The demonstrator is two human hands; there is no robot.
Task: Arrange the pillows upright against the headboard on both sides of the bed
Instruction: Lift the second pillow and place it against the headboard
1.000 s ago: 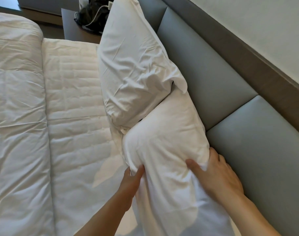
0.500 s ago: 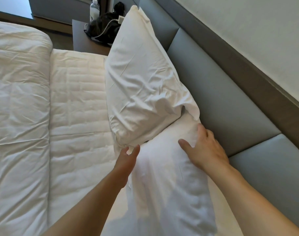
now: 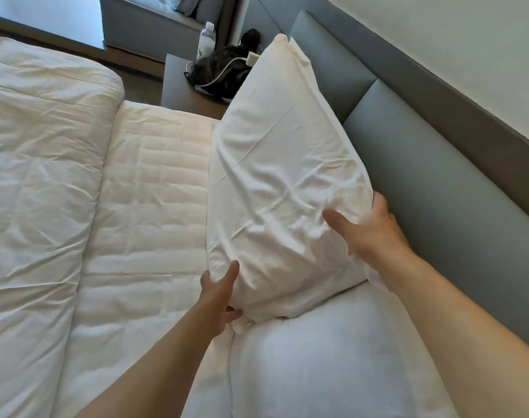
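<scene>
Grey padded headboard [image 3: 423, 164] backs the crumpled white cotton pillow [image 3: 275, 176] at centre — propped upright. Left hand [image 3: 218, 300], six o'clock, grips its lower corner; right hand [image 3: 374, 233], four o'clock, clasps its edge, steadying it above the second white pillow [image 3: 332, 357].

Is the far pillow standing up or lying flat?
Standing, tilted. The far pillow leans on the headboard, both hands gripping its lower corners.

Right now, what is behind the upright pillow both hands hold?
The grey headboard stands behind the upright pillow; the right hand fingers reach behind its edge. The contact between them is hidden.
</scene>
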